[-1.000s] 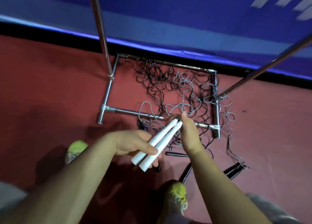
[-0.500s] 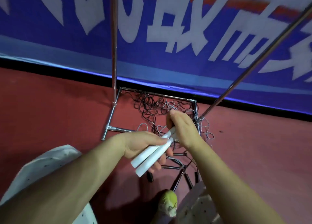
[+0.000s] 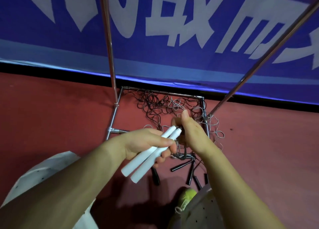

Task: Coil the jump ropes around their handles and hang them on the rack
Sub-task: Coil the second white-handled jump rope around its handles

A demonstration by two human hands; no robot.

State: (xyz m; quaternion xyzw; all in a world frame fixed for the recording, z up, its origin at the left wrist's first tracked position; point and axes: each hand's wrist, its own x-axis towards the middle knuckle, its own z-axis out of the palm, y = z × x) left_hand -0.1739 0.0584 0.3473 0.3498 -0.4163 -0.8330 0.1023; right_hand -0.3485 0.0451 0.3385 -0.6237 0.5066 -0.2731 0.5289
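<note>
Head view: the left hand (image 3: pixel 146 145) grips a pair of white handles (image 3: pixel 151 153) side by side, fingers curled under them and thumb across the top. The handles slant from lower left to upper right, held in the air above the red floor (image 3: pixel 51 118). The right hand (image 3: pixel 191 132) meets their upper ends, its fingers curled around the handle tips where the cord leaves them; exactly what they pinch is hidden behind the hand. A strand hangs from there toward the pile.

The rack (image 3: pixel 110 44) stands at the far edge of the floor against a blue banner (image 3: pixel 172 30); two of its poles rise out of frame, and its base frame lies flat on the floor. Inside that frame lies a tangle of black and grey ropes (image 3: pixel 160 106), spilling over its right-hand bar. Several black handles (image 3: pixel 179 166) lie on the floor just in front of the frame, near a yellow-green shoe (image 3: pixel 187 196) at the bottom edge.
</note>
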